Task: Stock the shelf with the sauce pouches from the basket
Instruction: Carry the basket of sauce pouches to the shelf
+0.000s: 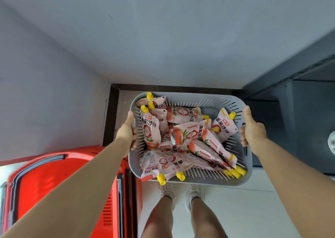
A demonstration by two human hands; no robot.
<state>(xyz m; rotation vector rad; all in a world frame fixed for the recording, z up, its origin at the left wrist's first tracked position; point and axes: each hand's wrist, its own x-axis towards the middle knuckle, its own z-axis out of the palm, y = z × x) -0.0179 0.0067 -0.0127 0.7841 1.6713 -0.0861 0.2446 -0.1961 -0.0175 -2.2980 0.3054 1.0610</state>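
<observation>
Grey basket: our left grip and right grip clamp its side rims. The sauce pouches seem soft, slippery; we would hold each across its body.

Your left arm and right arm are bare along all that shows of them, uncovered right down to the left grip and the right grip. Your left leg and right leg are bare too, down to the ankles. You wear pale, off-white lace-up trainers: the left shoe shows its laces, and the right shoe carries a dark patch along one side.
</observation>
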